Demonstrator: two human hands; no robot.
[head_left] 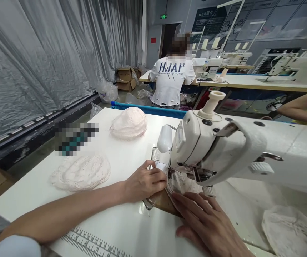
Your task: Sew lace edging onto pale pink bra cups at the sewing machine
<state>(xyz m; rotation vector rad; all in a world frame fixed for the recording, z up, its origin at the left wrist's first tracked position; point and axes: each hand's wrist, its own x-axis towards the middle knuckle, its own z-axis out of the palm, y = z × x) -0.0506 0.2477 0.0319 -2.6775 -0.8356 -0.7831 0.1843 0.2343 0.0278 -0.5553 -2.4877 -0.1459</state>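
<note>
A white sewing machine stands over the white table, its needle area just beyond my hands. White lace fabric lies under the machine head, with its scalloped edge toward my left hand. My left hand is closed beside the presser foot, fingers bent and pinching at the lace edge; the fingertips are partly hidden. My right hand lies flat with fingers stretched, its fingertips touching the near side of the lace. A brown plate shows on the machine bed between both hands.
A pale, cap-shaped lace piece and a flatter lace piece lie on the left. Another lace piece is at the lower right. A printed ruler runs along the front edge. A person in a white shirt sits ahead.
</note>
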